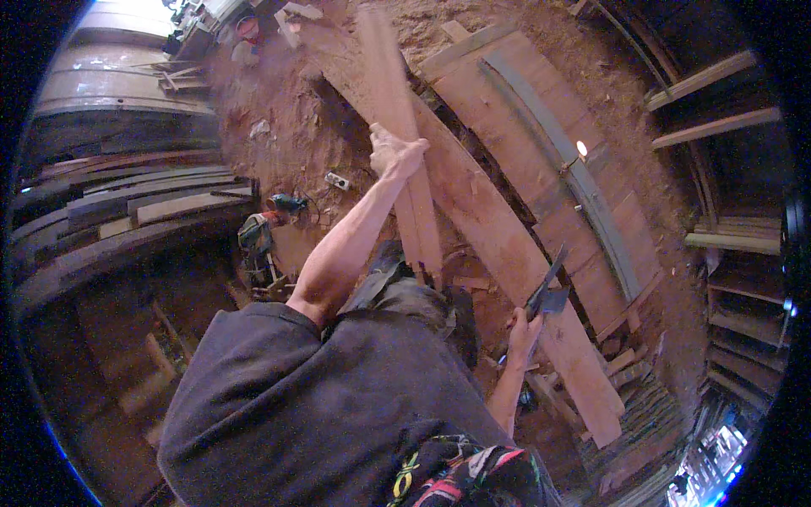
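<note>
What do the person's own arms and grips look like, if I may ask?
The left grip and right grip show no gloves. The left forearm and right forearm are bare. The loose, dark grey left sleeve stops near the elbow. By the right arm lies black fabric with a multicoloured print; whether it is a sleeve is unclear.

The reddish-brown floor (291,165) carries a white socket strip (338,181) — and a pale scrap (259,128).
</note>
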{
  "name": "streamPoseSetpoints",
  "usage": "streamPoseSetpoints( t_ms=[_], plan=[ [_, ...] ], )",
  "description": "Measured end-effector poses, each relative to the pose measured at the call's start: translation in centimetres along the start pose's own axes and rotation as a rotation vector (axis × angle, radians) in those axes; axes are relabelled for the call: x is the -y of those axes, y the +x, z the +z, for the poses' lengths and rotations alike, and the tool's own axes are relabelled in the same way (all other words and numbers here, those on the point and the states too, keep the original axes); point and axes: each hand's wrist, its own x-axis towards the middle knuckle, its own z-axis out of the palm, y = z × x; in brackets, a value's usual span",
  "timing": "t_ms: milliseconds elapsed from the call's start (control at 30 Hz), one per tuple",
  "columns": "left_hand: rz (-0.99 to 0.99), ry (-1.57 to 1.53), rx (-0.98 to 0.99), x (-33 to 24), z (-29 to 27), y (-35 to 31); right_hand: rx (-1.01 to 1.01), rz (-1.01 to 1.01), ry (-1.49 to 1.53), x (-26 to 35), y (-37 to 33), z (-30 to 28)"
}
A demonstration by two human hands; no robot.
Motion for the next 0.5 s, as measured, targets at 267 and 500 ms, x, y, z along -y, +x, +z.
streamPoseSetpoints(
  t_ms=[267, 500],
  plan=[
    [0.408, 0.355, 0.339, -1.2, 0.8, -2.9, -0.04, -0.086, 0.087, 1.2, 0.1, -1.9],
    [0.818, 0.458, 0.593, 1.3, -0.9, 1.6, -0.201, 0.031, 0.098, 0.0, -1.4, -3.7]
  ],
)
